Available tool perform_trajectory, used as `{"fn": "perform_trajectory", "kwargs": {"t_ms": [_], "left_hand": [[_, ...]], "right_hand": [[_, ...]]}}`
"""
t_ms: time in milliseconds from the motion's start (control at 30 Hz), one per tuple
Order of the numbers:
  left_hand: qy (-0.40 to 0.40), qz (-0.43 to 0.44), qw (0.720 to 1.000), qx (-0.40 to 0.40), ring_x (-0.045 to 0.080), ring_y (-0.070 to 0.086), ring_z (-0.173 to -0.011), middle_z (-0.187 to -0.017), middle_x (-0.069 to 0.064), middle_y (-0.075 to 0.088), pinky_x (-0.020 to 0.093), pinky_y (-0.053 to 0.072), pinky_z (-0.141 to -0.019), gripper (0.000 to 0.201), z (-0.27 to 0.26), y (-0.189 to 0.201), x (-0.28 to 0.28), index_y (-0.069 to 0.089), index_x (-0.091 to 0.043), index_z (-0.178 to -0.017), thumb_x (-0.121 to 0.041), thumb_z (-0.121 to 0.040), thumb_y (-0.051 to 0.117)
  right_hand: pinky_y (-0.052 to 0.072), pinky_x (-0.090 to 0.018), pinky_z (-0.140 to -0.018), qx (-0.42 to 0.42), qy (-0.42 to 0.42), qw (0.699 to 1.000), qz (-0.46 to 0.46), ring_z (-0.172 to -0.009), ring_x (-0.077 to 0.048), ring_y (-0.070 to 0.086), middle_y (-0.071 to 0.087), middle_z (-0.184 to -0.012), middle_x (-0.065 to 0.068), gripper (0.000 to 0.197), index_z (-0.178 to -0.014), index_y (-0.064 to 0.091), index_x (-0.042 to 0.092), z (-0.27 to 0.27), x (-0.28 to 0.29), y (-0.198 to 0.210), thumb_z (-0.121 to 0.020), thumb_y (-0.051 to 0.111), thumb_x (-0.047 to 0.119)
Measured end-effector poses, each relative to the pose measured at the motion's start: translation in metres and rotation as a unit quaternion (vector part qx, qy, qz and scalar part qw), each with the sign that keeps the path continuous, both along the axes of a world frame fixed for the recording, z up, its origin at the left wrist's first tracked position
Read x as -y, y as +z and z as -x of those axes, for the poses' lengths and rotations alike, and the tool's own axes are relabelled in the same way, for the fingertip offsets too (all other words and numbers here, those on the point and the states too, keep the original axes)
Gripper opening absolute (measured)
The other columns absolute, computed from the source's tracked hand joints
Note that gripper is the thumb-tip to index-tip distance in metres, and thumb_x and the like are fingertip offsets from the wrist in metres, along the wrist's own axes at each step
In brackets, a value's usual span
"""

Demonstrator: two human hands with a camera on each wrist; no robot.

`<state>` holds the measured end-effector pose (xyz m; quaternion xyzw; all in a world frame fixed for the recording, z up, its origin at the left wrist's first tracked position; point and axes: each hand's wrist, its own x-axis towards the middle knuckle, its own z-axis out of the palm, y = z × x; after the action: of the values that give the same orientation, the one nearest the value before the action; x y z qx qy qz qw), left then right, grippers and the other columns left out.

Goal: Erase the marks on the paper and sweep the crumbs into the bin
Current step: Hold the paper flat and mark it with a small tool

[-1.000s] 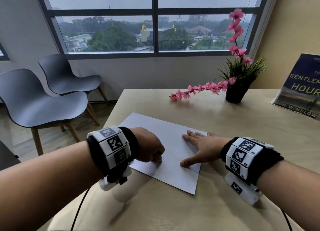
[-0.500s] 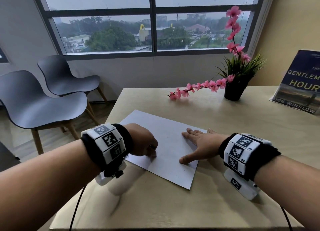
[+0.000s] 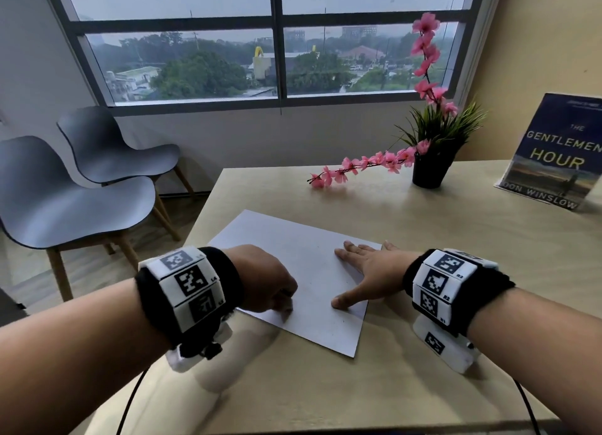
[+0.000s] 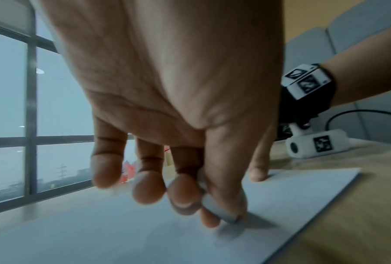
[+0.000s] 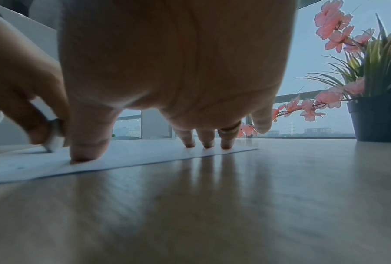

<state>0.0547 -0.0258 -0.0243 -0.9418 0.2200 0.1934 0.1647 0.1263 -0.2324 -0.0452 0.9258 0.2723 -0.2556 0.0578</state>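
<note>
Left hand (image 3: 264, 278) slid nearer | eraser (image 4: 217, 209) on paper (image 3: 312, 271)

Bare forearms, black wristbands (image 3: 459, 291) with white coded tiles, white camera pods (image 3: 446, 346), seemingly black cables (image 3: 130, 398).

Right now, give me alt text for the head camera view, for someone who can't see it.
A person's left hand rubs an eraser, mostly hidden by its curled fingers, on the near left of a white sheet of paper, while the right hand presses flat on the sheet's right side. Farther back on the wooden table stand a potted plant with pink flowers and a book.
</note>
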Motion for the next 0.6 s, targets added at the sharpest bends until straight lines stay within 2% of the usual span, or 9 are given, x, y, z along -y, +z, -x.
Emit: {"fn": "perform_trajectory", "kwargs": {"t_ms": [167, 333, 467, 600], "left_hand": [[0.035, 0.003, 0.999, 0.01, 0.022, 0.056, -0.096, -0.108, -0.003, 0.064, 0.028, 0.036, -0.073, 0.032, -0.012, 0.005, 0.002, 0.058, -0.025, -0.109, -0.049, -0.096, 0.042], [0.002, -0.003, 1.0, -0.019, 0.02, 0.054, -0.093, -0.107, -0.004, 0.063, 0.028, 0.037, -0.075, 0.03, -0.005, 0.002, 0.016, 0.058, -0.024, -0.108, -0.047, -0.097, 0.043], [0.025, -0.003, 1.0, -0.006, 0.019, 0.051, -0.09, -0.11, -0.003, 0.063, 0.028, 0.036, -0.075, 0.032, -0.016, 0.009, 0.016, 0.058, -0.024, -0.11, -0.048, -0.097, 0.041], [-0.005, -0.009, 1.0, -0.014, 0.023, 0.055, -0.097, -0.109, -0.002, 0.063, 0.028, 0.036, -0.075, 0.029, -0.009, 0.005, 0.025, 0.057, -0.024, -0.11, -0.045, -0.097, 0.042]], "right_hand": [[-0.009, -0.049, -0.119, 0.003, -0.005, 1.0, -0.002, -0.15, -0.012, -0.006, -0.015, -0.162, 0.008, 0.11, -0.155, -0.008, 0.03, 0.001, 0.0, 0.0, -0.075, 0.046, 0.083], [-0.008, -0.05, -0.119, 0.004, -0.003, 1.0, 0.001, -0.15, -0.013, -0.006, -0.016, -0.162, 0.008, 0.111, -0.155, -0.009, 0.03, -0.001, 0.001, 0.0, -0.074, 0.046, 0.083], [-0.008, -0.049, -0.119, 0.006, -0.002, 1.0, -0.001, -0.15, -0.012, -0.005, -0.015, -0.162, 0.008, 0.111, -0.155, -0.008, 0.03, 0.0, 0.001, 0.0, -0.074, 0.046, 0.083], [-0.008, -0.05, -0.119, 0.004, -0.003, 1.0, -0.001, -0.15, -0.012, -0.006, -0.015, -0.162, 0.007, 0.111, -0.155, -0.008, 0.03, 0.0, 0.001, 0.0, -0.074, 0.047, 0.083]]}}
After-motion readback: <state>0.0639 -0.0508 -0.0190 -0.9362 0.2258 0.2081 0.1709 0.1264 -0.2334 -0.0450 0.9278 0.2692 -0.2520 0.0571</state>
